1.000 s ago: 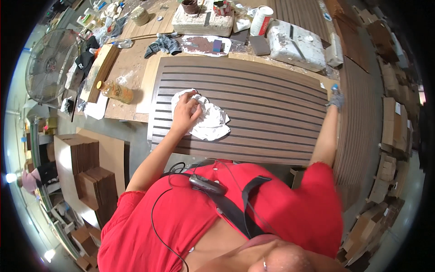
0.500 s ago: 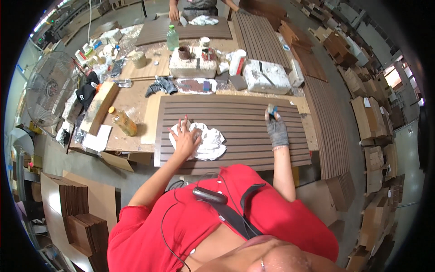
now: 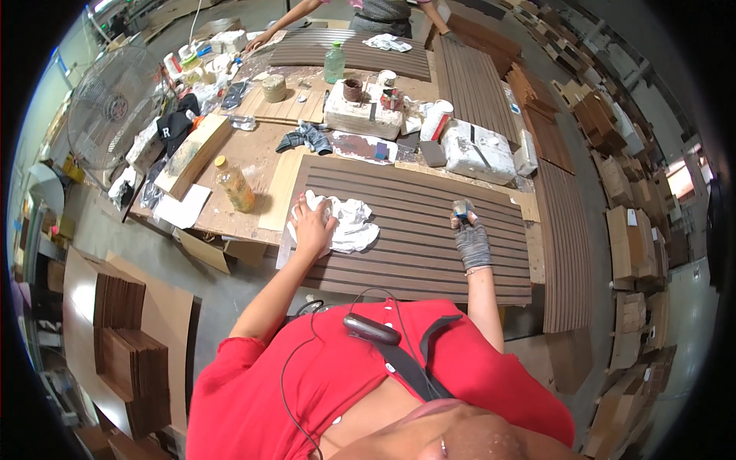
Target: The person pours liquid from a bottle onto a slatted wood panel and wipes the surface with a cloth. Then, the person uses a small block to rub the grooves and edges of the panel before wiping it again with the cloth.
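A brown slatted wooden panel (image 3: 406, 230) with dark grooves lies on the table in front of me. On its left part sits a crumpled white cloth (image 3: 354, 225). My bare left hand (image 3: 311, 228) rests on that cloth's left side, its fingers bent over the fabric. Over the panel's right part is my right hand (image 3: 471, 239), in a grey glove. Its fingers are closed round a small thing with blue on it (image 3: 461, 211); its kind is not clear.
A bottle of yellowish liquid (image 3: 234, 186) stands left of the panel. Beyond are white-wrapped blocks (image 3: 479, 152), a green bottle (image 3: 334, 63) and a grey glove (image 3: 305, 139). A co-worker's arm (image 3: 287, 21) reaches over another slatted panel (image 3: 353, 54). A fan (image 3: 115, 107) stands at left.
The view has shifted, moving the table rightward in it. My left fingers, spread before, have drawn together over the cloth. The co-worker's arm has stretched out to the left, away from the far cloth.
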`<state>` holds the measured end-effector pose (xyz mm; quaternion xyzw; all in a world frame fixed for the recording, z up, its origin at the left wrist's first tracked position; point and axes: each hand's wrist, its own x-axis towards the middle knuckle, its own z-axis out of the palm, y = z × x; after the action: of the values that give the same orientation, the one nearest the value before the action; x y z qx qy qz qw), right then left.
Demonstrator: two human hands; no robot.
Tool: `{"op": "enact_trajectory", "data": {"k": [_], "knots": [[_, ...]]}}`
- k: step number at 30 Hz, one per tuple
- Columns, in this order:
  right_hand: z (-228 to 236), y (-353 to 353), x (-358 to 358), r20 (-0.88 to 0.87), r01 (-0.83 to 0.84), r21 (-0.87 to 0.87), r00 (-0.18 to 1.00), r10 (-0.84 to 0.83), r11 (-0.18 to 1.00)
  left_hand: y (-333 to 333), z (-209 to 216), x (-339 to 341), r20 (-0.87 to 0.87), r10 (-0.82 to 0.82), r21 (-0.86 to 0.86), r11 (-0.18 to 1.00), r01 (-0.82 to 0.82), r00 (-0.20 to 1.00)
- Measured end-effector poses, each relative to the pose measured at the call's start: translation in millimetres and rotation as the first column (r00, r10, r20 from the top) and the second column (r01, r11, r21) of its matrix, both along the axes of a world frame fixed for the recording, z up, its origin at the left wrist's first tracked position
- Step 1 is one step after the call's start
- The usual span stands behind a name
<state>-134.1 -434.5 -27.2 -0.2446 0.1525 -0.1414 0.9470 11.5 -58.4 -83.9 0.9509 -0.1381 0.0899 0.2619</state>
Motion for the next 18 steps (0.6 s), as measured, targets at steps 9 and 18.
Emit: {"op": "enact_trajectory", "data": {"k": [9,18], "knots": [[-12,16,65,0.134,-0.284,-0.058,0.948,0.290,0.957,-5,14,0,0.030,-0.001,-0.010,1.000,0.002,1.000],[-20,45,127,-0.061,-0.376,-0.206,0.926,0.372,0.903,-10,18,1,0.022,0.057,0.005,0.998,-0.057,0.998]]}}
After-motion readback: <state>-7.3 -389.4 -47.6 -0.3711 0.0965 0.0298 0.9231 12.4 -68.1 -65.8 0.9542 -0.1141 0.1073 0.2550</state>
